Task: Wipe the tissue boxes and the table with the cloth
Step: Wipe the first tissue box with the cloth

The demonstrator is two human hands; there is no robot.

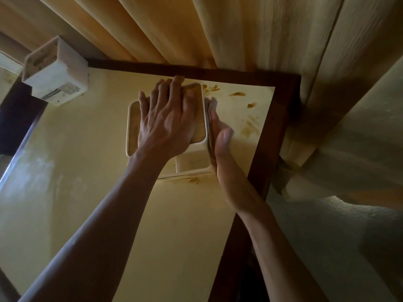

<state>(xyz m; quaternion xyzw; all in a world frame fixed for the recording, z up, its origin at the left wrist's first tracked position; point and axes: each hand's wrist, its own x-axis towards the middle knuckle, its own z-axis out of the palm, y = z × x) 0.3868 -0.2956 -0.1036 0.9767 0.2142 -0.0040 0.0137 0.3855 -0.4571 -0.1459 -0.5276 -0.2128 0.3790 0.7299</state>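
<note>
I see left hand [165,118] flat, fingers straight, steadying white square plastic tissue box [192,164]; right hand [220,138] fingers straight, pressing blurred cloth [209,118] against box side.

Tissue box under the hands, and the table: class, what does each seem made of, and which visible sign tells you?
Tissue box: probably plastic; pale, smooth walls, rounded rim, faint sheen. Table: likely laminate or painted board, smooth cream top, within a dark brown, seemingly wooden border.

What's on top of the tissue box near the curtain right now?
The left hand lies flat on the tissue box, fingers spread over its tan lid. Whether anything sits under the palm is hidden.
</note>
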